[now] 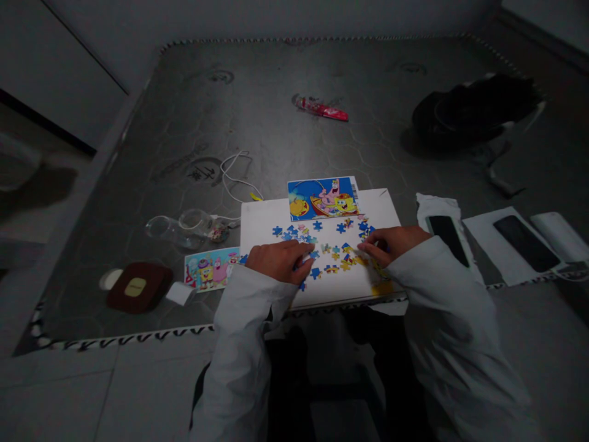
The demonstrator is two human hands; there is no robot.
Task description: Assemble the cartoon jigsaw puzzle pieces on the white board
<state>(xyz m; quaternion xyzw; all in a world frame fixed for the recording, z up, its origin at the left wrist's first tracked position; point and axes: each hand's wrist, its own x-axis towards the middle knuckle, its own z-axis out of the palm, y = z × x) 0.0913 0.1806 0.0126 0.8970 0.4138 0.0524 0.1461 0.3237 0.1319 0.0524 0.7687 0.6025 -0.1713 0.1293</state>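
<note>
Loose jigsaw puzzle pieces [331, 269], mostly blue and yellow, lie spread over a white board [262, 215]. My left hand [278, 261] rests over the board's left part, thumb and forefinger curled around the edge of a blue puzzle piece [314, 254]. On the other side, my right hand [396, 242] has its thumb and fingers drawn together just right of the yellow pieces; anything between the fingertips is too small to make out. A blue cartoon picture card [322, 199] lies at the board's far edge. Some pieces are partly covered by my hands.
Left of the board are another cartoon card [209, 270], a brown case [138, 286], a white adapter [181, 293], clear plastic containers [177, 230] and a white cable [237, 179]. Phones [527, 242] lie right. Farther back are a red packet [322, 109] and a black bag [473, 113].
</note>
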